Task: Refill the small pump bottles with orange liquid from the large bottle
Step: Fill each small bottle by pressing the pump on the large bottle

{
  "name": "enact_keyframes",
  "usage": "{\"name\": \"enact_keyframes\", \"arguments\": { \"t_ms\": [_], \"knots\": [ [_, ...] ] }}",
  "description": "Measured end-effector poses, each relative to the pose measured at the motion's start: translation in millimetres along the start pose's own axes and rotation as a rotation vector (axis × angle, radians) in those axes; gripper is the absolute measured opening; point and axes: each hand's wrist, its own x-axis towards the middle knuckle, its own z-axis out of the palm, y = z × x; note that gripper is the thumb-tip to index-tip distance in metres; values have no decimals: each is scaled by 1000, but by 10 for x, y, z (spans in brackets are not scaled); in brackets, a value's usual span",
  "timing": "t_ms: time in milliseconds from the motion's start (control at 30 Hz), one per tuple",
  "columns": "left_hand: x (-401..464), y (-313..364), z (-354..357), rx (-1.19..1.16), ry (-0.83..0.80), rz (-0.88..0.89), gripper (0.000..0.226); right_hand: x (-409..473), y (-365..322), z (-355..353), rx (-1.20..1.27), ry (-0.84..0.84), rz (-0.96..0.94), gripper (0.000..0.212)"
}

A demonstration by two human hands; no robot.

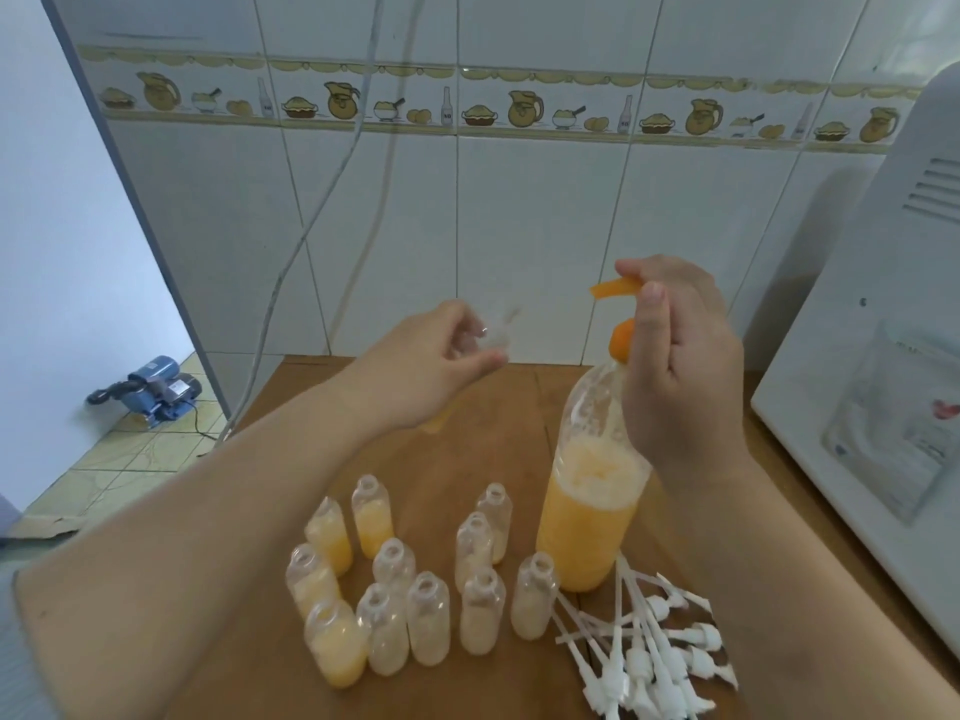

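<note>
The large clear bottle (589,517) stands on the wooden table, roughly half full of orange liquid with foam on top. My right hand (680,366) is at its neck, fingers curled round the orange pump head (615,288) on top. My left hand (441,356) hovers left of it and pinches a small blurred clear bottle (493,332). Several small open bottles (410,579) without pumps stand in a cluster at the front, holding pale orange liquid at different levels. A pile of white pump tops (654,652) lies to their right.
A white appliance (883,366) stands close on the right of the table (488,423). A tiled wall is behind, with a cable (311,220) hanging down it. A small orange spill (439,420) lies on the table under my left hand. A blue motor (156,389) sits on the floor at left.
</note>
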Motion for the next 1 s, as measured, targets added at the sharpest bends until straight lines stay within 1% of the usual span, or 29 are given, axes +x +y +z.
{"name": "enact_keyframes", "arguments": {
  "t_ms": [67,167,400,533,567,633,700,900,1000],
  "knots": [
    [-54,-223,138,-6,-23,-125,29,-16,-8,16,-2,15,-6,42],
    [-128,-479,353,6,-73,-252,34,-14,-8,28,-8,31,-18,43],
    [-201,-671,718,106,-210,-423,39,-7,25,40,-17,36,-45,39],
    [-217,-741,832,133,-253,-458,33,8,34,50,-11,31,-26,38],
    [-224,-749,849,147,-268,-459,34,11,38,50,-16,29,-24,38],
    [-238,-766,887,194,-309,-472,47,17,44,50,-23,26,-17,38],
    [-254,-783,918,237,-341,-488,50,17,46,49,-24,26,-12,38],
    [-289,-850,920,254,-343,-443,39,16,50,63,-43,29,14,37],
    [-294,-836,874,240,-316,-430,30,14,50,74,-42,32,24,37]
  ]
}}
